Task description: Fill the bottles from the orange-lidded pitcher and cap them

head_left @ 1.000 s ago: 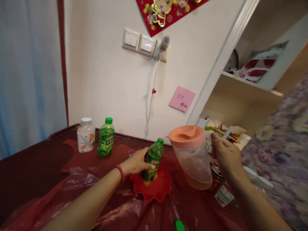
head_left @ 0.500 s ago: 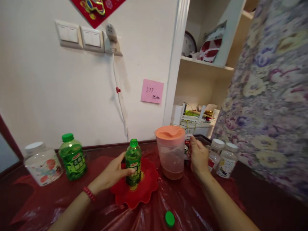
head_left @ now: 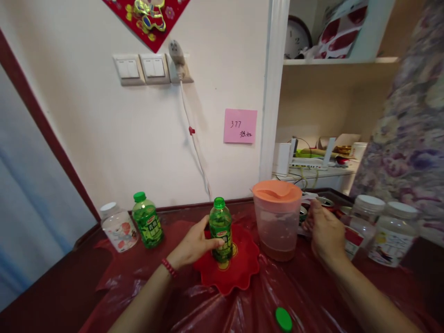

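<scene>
**Both Grips Engaged: Left Grip [head_left: 194, 243] Holding Open Green Bottle [head_left: 222, 222], Right Grip [head_left: 328, 233] Holding Pitcher [head_left: 276, 226]**

Head view: The left grip is curling round the open green bottle, its thumb lying across the front and its fingers passing behind, partly hidden. The bottle is standing upright in that grip, resting on a red scalloped dish [head_left: 241, 275] that is lying below and to the right of it.

The right grip is clasping the handle [head_left: 309, 198], fingers wrapping round it. The pitcher is standing upright just left of this grip, wearing an orange lid [head_left: 276, 190] and containing shallow brownish liquid [head_left: 277, 253].

A green cap [head_left: 283, 319] is lying on the surface [head_left: 65, 286] between the grips, nearer the wearer. A capped green bottle [head_left: 149, 226] is standing beyond the left grip, to its left; a white-lidded jar [head_left: 120, 231] is standing just beside it, farther left. Two clear jars [head_left: 393, 243] are standing right of the right grip. Cans [head_left: 325, 201] are sitting behind the right grip, partly hidden. A pink note [head_left: 240, 126] is hanging on the wall [head_left: 149, 138], above and between the grips.
</scene>
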The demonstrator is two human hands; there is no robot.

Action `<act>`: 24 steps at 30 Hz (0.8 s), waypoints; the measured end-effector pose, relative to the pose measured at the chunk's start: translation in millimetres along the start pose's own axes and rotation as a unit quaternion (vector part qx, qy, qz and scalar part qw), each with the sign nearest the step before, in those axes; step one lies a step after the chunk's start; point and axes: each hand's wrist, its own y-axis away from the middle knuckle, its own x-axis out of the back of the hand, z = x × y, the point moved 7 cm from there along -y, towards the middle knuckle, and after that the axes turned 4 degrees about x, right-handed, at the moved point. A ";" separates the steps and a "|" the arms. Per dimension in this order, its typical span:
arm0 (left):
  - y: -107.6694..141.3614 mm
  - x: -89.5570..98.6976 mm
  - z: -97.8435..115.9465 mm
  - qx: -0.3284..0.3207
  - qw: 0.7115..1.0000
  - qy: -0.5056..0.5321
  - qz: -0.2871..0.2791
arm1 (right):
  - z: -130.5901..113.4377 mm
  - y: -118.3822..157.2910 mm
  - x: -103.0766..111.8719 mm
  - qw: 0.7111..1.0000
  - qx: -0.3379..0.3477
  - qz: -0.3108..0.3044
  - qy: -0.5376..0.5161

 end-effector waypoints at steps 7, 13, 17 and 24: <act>-3.1 -0.4 -0.6 0.005 0.999 0.033 -0.003 | 4.6 -6.9 12.9 0.998 0.006 0.035 0.059; -6.7 0.2 -0.5 0.008 0.999 0.038 0.006 | 8.1 -10.8 23.4 0.995 0.007 0.038 0.093; -8.9 2.2 -2.2 0.001 1.000 0.022 0.006 | 4.4 -12.9 25.8 0.993 0.005 0.003 0.118; -9.4 4.4 -4.5 -0.002 1.000 0.010 0.009 | -4.0 -14.0 47.3 0.979 -0.006 -0.063 0.194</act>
